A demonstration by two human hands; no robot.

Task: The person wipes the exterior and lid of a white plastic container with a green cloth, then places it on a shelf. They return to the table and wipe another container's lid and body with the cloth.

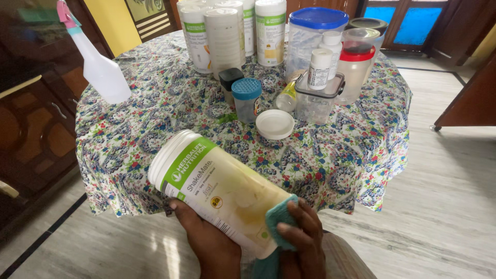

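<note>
A large cream canister [217, 188] with a green band and white lid lies tilted in front of me, lid pointing up-left. My left hand [209, 240] grips it from underneath. My right hand [299, 235] presses a teal cloth [276, 219] against the canister's lower end. Both hands are held over the floor, just in front of the round table [155, 129] with a floral cloth.
On the table stand several tall canisters [222, 36], a clear tub with a blue lid [312, 39], small jars [246, 98], a white bottle [319, 68] on a clear box, and a loose white lid [275, 124]. A white spray bottle [98, 64] is at the left. Dark wooden cabinets [31, 119] line the left.
</note>
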